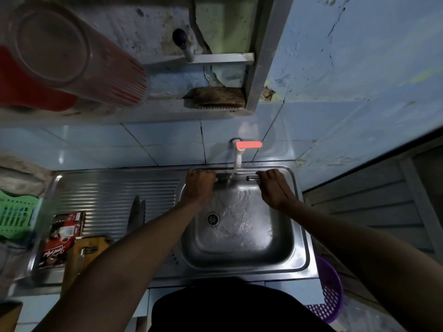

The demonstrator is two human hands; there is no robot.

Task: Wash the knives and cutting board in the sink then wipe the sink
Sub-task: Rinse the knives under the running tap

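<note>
Water runs from the white tap with its red lever into the steel sink. Under the stream lies a knife; its dark handle sticks out to the right and my right hand grips it. My left hand is curled at the blade end, just left of the stream; what it holds is hidden. Two more knives lie on the ribbed drainboard. A wooden cutting board rests at the drainboard's front edge, partly behind my left forearm.
A red and black packet lies on the drainboard beside the board. A green basket stands at far left, a purple basket on the floor at right. A brush sits on the shelf above the tap.
</note>
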